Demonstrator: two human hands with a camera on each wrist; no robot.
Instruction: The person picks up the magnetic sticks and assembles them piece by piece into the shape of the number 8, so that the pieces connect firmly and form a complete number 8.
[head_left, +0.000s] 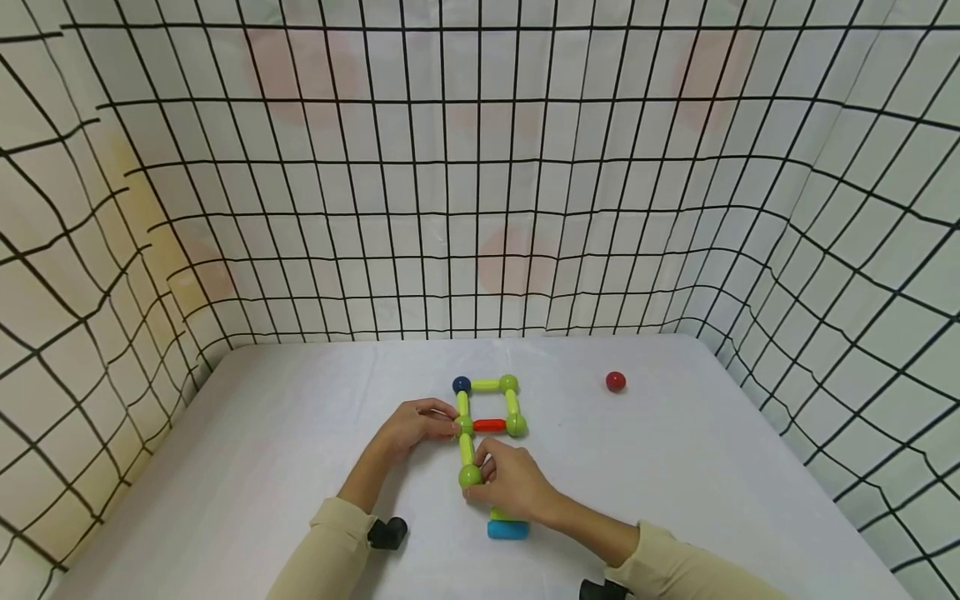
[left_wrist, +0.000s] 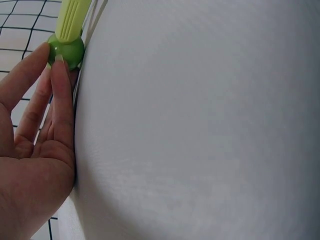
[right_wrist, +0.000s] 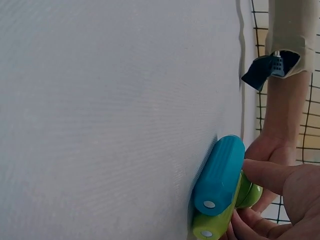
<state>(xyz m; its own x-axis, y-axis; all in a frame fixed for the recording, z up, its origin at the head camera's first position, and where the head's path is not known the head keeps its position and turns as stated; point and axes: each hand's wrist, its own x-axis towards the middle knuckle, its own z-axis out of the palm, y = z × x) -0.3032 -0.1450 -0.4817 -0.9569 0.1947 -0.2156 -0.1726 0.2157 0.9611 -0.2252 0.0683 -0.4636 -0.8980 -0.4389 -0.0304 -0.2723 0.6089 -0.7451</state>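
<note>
A square of magnetic rods and balls lies on the white table, with one more rod running from its near left corner toward me. My left hand (head_left: 420, 423) pinches the green ball (left_wrist: 72, 51) at that corner between thumb and fingertips. The red rod (head_left: 490, 425) joins it to another green ball (head_left: 516, 425). With thumb and fingers, my right hand (head_left: 517, 483) grips the green ball (head_left: 470, 476) at the near end of the extra rod (head_left: 467, 449). A dark blue ball (head_left: 461, 384) forms the far left corner.
Just below my right hand lie a loose blue rod (head_left: 507, 530) and a yellow-green rod (right_wrist: 212, 226), side by side. A red ball (head_left: 616, 382) sits apart at the back right. Black netting (head_left: 480, 208) over white cloth surrounds the table's back and sides.
</note>
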